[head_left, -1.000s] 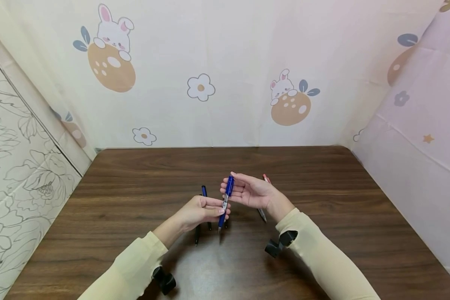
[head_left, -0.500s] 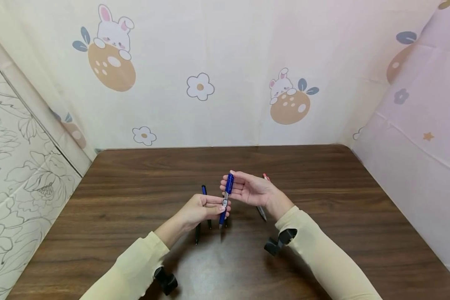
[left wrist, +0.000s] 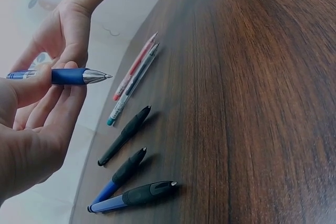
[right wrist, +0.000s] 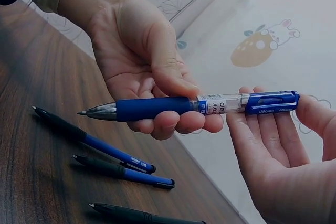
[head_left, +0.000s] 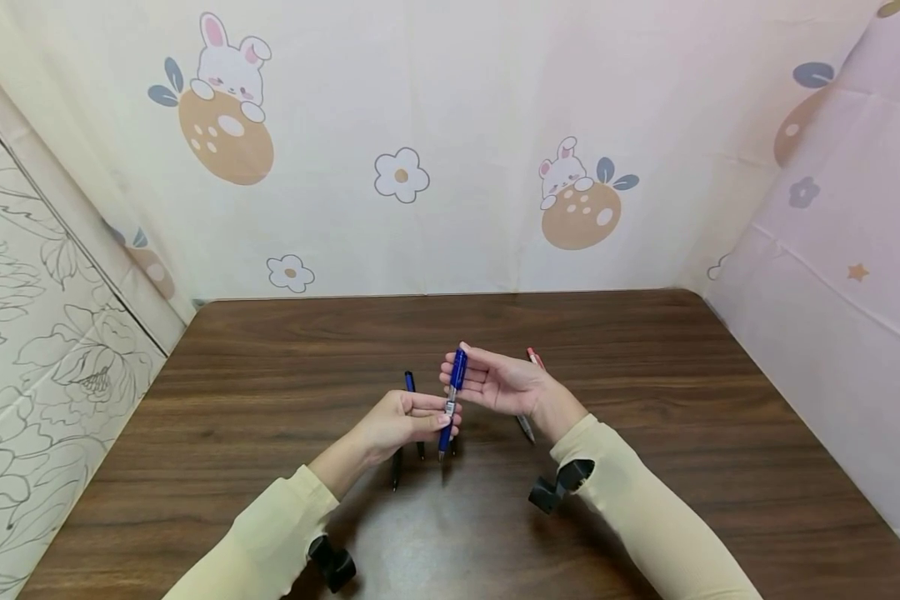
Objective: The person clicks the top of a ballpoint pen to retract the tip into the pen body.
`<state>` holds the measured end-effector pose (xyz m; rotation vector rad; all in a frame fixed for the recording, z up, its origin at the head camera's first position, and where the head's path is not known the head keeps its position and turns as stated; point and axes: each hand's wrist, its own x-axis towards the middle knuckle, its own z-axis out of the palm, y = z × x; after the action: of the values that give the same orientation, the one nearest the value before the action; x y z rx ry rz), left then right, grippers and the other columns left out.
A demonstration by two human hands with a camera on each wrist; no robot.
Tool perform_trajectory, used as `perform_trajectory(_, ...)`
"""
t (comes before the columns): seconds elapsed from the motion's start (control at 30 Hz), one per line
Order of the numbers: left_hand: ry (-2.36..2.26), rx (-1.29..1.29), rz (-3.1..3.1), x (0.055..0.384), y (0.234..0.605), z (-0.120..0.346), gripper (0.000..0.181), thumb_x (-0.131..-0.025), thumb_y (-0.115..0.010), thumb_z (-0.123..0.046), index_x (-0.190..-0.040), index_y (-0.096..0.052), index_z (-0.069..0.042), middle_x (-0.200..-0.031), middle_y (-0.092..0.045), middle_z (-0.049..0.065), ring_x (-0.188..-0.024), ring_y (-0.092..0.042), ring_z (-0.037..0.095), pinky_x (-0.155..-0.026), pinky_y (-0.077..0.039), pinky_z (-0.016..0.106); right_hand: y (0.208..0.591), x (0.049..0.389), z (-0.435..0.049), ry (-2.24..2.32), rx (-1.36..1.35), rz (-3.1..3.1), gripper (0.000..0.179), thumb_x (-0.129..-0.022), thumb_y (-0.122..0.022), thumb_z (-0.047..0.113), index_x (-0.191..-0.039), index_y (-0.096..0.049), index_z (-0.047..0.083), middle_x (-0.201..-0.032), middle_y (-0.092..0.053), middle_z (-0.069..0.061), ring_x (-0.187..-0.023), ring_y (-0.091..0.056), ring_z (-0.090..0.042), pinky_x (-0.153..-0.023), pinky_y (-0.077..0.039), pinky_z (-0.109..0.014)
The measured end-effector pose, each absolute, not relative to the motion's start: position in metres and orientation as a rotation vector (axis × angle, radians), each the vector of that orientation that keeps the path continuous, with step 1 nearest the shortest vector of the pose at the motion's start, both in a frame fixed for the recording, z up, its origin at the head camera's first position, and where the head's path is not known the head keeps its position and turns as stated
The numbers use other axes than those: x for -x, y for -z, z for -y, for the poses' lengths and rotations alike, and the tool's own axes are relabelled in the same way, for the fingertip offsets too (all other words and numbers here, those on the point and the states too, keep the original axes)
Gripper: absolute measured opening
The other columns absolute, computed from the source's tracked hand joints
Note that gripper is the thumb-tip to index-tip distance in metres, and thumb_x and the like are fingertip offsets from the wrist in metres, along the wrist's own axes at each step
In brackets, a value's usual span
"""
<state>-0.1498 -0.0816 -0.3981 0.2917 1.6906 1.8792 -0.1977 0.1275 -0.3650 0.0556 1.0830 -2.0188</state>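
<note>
My left hand pinches a blue click pen by its grip, with the thumb on one side and the fingers underneath. The silver writing tip is out and aims down toward me. My right hand has its thumb against the clicker end and its fingertips on the clip part of the barrel, palm upward. Both hands hold the pen above the table. Beneath the left hand lie two blue pens with black grips, one beside the other. A dark pen lies near them.
A red pen and a clear pen with a green end lie side by side, partly hidden by my right hand in the head view. The dark wood table reaches back to a printed curtain.
</note>
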Motion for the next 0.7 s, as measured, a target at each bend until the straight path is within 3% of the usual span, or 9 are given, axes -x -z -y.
perform_trajectory(0.17,-1.877,-0.288,-1.678,0.1507,0.4004,0.0822,0.038,-0.094,-0.058,-0.004,-0.126,-0.053,0.015,-0.117,-0.066,0.026,-0.086,-0.071,0.007,-0.088,-0.058,0.031,0.3675,0.1973,-0.1277,2.016,-0.057,-1.077,0.031,-0.101,-0.048,0.03,-0.1,-0.071,0.009,-0.101,-0.074,-0.005,-0.099,-0.07,-0.015,-0.091,-0.056,-0.028)
perform_trajectory(0.43,-1.854,-0.292,-1.663,0.15,0.4,0.0809,0.04,-0.094,-0.058,-0.003,-0.128,-0.05,0.016,-0.125,-0.058,0.034,-0.087,-0.071,0.007,-0.088,-0.058,0.03,0.3681,0.1969,-0.1291,2.007,-0.073,-1.091,0.028,-0.101,-0.05,0.029,-0.1,-0.07,0.009,-0.102,-0.073,-0.005,-0.099,-0.069,-0.016,-0.092,-0.056,-0.028)
perform_trajectory(0.7,-1.857,-0.275,-1.673,0.1481,0.4004,0.0816,0.037,-0.094,-0.058,-0.004,-0.126,-0.053,0.015,-0.125,-0.058,0.034,-0.088,-0.071,0.008,-0.089,-0.058,0.032,0.3689,0.1966,-0.1288,2.0,-0.077,-1.091,0.027,-0.101,-0.05,0.028,-0.103,-0.068,0.008,-0.102,-0.073,-0.005,-0.1,-0.07,-0.017,-0.092,-0.056,-0.028)
